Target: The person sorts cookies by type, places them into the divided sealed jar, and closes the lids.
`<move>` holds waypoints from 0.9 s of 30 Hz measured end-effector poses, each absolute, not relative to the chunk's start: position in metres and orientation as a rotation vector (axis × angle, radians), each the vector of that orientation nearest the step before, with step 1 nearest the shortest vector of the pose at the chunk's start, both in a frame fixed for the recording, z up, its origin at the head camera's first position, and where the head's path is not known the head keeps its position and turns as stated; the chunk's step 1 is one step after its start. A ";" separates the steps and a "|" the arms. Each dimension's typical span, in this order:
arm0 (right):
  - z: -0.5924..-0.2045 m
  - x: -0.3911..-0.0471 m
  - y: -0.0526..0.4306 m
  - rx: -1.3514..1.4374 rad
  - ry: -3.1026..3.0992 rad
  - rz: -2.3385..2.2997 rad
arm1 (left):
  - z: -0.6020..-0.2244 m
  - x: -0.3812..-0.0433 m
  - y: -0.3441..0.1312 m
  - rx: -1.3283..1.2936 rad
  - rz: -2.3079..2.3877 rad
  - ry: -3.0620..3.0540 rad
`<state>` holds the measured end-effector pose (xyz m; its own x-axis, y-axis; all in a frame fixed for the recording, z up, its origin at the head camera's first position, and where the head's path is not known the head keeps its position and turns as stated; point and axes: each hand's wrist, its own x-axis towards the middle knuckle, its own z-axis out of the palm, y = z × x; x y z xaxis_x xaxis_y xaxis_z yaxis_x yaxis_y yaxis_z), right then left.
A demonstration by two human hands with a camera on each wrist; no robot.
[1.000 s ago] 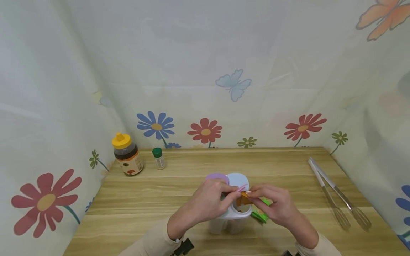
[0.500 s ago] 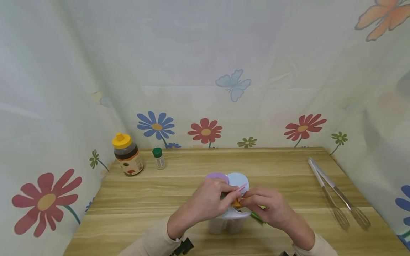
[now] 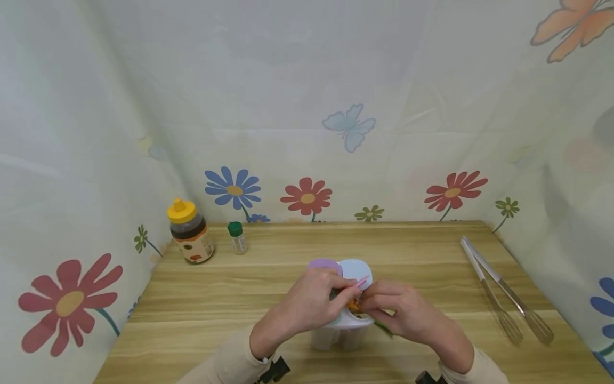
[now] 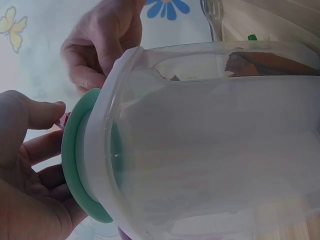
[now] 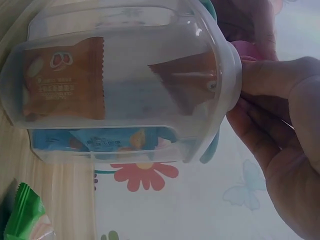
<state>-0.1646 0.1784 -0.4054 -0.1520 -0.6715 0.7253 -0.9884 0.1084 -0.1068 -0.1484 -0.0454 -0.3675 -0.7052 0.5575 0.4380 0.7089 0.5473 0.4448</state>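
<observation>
A clear plastic container with several compartments and coloured lids stands in front of me. My left hand lies over its top, thumb and finger pinching the raised pink lid. With bent fingertips, my right hand holds an orange snack packet at the compartment's mouth. In the right wrist view the upper packet hangs corner-down inside the clear wall. Below it another orange packet sits at the compartment's bottom. Blue packets fill part of the neighbouring compartment.
A green packet lies on the table beside the container, mostly behind my right hand in the head view. Metal tongs lie at the right. A yellow-capped bottle and a green-capped shaker stand back left.
My right hand has moved left to the compartment's mouth, and the orange packet has gone partly down into it. My left hand keeps its pinch on the pink lid.
</observation>
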 end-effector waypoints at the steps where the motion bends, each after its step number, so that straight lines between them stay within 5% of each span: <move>1: -0.405 -0.164 0.179 1.618 -1.902 0.804 | -0.368 -0.148 -0.045 -1.058 -0.896 -2.541; 27: -0.412 -0.162 0.195 1.669 -2.007 1.039 | -0.368 -0.148 -0.046 -1.066 -0.897 -2.593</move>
<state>-0.1615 0.1951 -0.4121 -0.2587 -0.7050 0.6603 -0.9462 0.0472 -0.3202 -0.1483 -0.0465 -0.3680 -0.7206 0.5721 0.3917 0.6918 0.5564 0.4602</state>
